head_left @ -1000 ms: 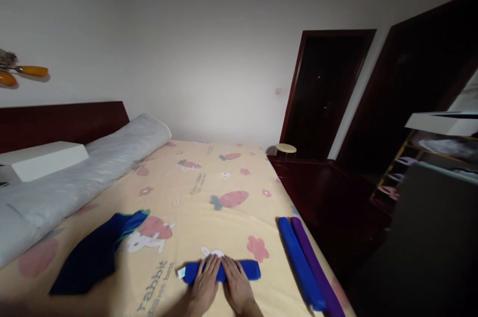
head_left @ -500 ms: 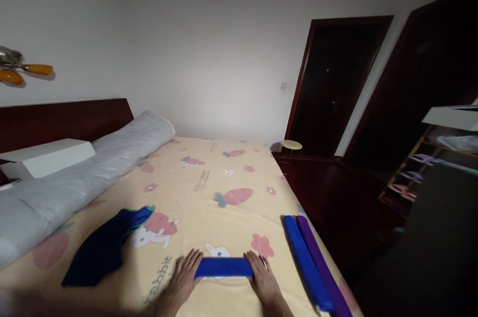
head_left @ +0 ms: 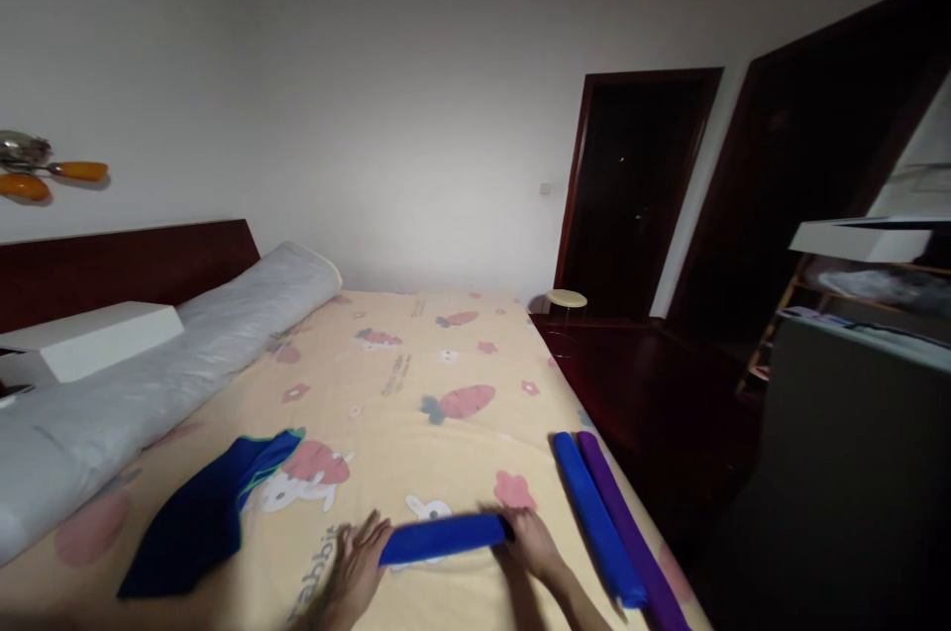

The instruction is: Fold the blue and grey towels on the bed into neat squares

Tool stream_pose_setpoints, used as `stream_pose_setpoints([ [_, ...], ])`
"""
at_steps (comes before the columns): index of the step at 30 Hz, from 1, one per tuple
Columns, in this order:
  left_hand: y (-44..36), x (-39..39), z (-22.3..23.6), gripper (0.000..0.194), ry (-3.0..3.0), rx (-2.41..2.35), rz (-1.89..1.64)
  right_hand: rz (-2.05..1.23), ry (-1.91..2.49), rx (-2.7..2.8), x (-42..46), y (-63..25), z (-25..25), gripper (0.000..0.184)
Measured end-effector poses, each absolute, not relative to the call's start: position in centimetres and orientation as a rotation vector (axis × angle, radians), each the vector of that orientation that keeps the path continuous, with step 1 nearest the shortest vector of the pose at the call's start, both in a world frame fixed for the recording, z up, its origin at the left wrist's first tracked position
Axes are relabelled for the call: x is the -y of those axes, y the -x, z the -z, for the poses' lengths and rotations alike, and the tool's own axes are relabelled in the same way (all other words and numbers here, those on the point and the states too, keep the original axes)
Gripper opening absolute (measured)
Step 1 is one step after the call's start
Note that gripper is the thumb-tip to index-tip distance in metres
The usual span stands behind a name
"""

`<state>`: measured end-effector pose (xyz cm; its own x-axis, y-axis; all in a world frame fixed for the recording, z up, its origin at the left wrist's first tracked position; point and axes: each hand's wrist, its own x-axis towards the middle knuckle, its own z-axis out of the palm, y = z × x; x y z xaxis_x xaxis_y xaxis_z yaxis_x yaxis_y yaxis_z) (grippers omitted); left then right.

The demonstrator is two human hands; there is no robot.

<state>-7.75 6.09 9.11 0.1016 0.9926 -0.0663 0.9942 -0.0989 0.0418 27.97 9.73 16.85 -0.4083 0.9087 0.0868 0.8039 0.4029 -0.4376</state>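
Observation:
A rolled blue cloth [head_left: 443,539] is held just above the yellow printed bedsheet [head_left: 416,413] near the bed's front edge. My left hand [head_left: 359,567] grips its left end with the fingers curled under it. At the other end, my right hand [head_left: 531,544] is closed round the roll. The roll tilts slightly, right end higher. Two longer rolls lie side by side at the right edge of the bed, one blue [head_left: 590,513] and one purple [head_left: 631,532].
A dark navy garment [head_left: 204,512] lies flat on the left of the bed. A long grey bolster [head_left: 149,378] and a white box [head_left: 89,339] sit by the dark headboard. Dark wooden floor, a small stool [head_left: 566,299] and shelves are to the right.
My hands slid from the middle of the blue roll to its two ends, then took hold and raised it slightly off the sheet.

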Motion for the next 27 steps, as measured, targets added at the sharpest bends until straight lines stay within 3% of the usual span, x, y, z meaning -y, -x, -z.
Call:
stream_pose_setpoints([
  [6, 8.1, -5.6, -6.9, 0.054, -2.264, -2.016, -0.343, -0.645, 1.270, 2.386, -10.9, -27.4, -26.8, 0.022],
  [10, 3.8, -4.9, -8.2, 0.045, -1.935, -1.948, -0.515, -0.660, 1.149, 2.394, -10.1, -25.4, -33.5, 0.028],
  [15, -2.7, -4.1, -9.0, 0.045, -1.719, -1.852, -0.605, -0.427, 1.043, 2.535, -6.9, -22.8, -39.7, 0.026],
  [20, -5.7, -2.4, -8.4, 0.054, -1.642, -1.796, -0.608, -0.281, 1.034, 2.713, -5.2, -22.2, -40.3, 0.023],
  [27, -6.3, -1.0, -8.3, 0.043, -1.625, -1.776, -0.556, -0.309, 1.112, 2.782, -5.2, -22.3, -38.5, 0.028],
])
